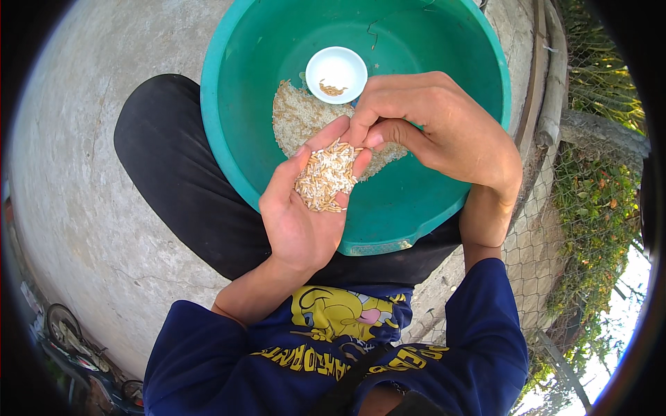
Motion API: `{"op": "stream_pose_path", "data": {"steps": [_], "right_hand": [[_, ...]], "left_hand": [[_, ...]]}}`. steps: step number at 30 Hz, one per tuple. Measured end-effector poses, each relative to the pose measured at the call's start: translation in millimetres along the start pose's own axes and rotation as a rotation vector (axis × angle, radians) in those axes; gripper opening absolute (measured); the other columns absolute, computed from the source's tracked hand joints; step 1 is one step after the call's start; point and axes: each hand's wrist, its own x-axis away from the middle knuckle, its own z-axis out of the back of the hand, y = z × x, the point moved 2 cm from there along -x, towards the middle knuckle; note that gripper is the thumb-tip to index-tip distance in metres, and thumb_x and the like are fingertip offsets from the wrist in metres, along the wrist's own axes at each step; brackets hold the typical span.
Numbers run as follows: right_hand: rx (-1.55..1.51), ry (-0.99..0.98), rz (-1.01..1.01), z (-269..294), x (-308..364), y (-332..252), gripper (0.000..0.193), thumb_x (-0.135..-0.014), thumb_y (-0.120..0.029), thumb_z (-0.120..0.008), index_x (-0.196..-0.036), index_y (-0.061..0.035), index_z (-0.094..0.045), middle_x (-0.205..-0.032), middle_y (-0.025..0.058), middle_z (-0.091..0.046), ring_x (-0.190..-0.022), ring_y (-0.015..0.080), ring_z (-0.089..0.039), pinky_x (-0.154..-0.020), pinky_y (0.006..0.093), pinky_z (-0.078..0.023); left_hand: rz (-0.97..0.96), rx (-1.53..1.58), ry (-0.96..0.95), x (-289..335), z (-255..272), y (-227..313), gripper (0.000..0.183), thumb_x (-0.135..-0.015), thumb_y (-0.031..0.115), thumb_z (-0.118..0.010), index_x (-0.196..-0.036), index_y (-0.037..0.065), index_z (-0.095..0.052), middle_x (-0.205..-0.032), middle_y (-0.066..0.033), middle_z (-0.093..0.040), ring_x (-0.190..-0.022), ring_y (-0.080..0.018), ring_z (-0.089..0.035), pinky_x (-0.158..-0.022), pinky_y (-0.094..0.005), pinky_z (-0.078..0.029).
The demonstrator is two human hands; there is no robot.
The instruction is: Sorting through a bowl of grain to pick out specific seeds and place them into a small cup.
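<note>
My left hand [302,232] is cupped, palm up, around a heap of mixed white and brown-husked rice grains [325,177]. Thumb and fingers of my right hand [444,128] pinch together at the heap's edge, beside the left fingertips; whatever sits in the pinch is too small to make out. Both hands are over a green plastic basin [227,149]. More rice [295,118] lies spread on its bottom, partly covered by my hands. Just beyond my fingers, a small white bowl [336,59] in the basin holds a few brown-husked grains [333,90].
My bent leg in dark trousers [177,166] is against the basin's left side. Concrete ground [83,173] extends to the left. On the right are wooden poles [551,83], a wire fence [534,256] and plants [596,229]. A bicycle [66,329] appears at lower left.
</note>
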Motion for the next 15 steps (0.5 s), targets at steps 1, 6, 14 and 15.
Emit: {"op": "stream_pose_path", "data": {"steps": [1, 6, 14, 15], "right_hand": [[0.0, 0.0, 0.0, 0.0, -0.1, 0.4, 0.013, -0.08, 0.006, -0.066, -0.091, 0.0007, -0.067, -0.087, 0.0143, -0.068, -0.081, 0.032, -0.068, -0.07, 0.0383, -0.054], [0.014, 0.055, 0.01, -1.3, -1.6, 2.8, 0.01, -0.082, 0.004, -0.066, -0.091, 0.0, -0.068, -0.085, 0.0136, -0.069, -0.08, 0.0311, -0.069, -0.068, 0.0376, -0.053], [0.184, 0.386, -0.103, 6.3, -4.6, 9.5, 0.012, -0.088, 0.003, -0.064, -0.098, 0.0019, -0.069, -0.086, 0.0102, -0.067, -0.078, 0.0218, -0.067, -0.069, 0.0314, -0.053], [0.261, 0.42, -0.061, 7.8, -4.7, 9.7, 0.014, -0.091, 0.006, -0.062, -0.102, 0.0028, -0.069, -0.088, 0.0074, -0.066, -0.08, 0.0146, -0.067, -0.072, 0.0267, -0.053]], "left_hand": [[-0.004, -0.026, 0.022, 0.0, -0.1, 0.1, 0.056, -0.101, 0.032, -0.038, -0.14, -0.007, -0.046, -0.124, -0.014, -0.063, -0.108, -0.0205, -0.063, -0.078, -0.0261, -0.047], [-0.004, 0.008, -0.024, 1.5, 1.4, 2.6, 0.057, -0.101, 0.031, -0.038, -0.141, -0.01, -0.044, -0.131, -0.0191, -0.059, -0.117, -0.0242, -0.06, -0.094, -0.0308, -0.047], [0.015, -0.014, -0.009, 2.7, -10.9, 2.1, 0.055, -0.102, 0.023, -0.033, -0.142, -0.015, -0.035, -0.146, -0.0313, -0.043, -0.141, -0.0411, -0.038, -0.117, -0.0417, -0.034], [0.007, -0.011, -0.018, 2.8, -10.6, 2.2, 0.055, -0.102, 0.023, -0.033, -0.142, -0.015, -0.035, -0.145, -0.031, -0.043, -0.141, -0.0406, -0.039, -0.116, -0.0412, -0.036]]}}
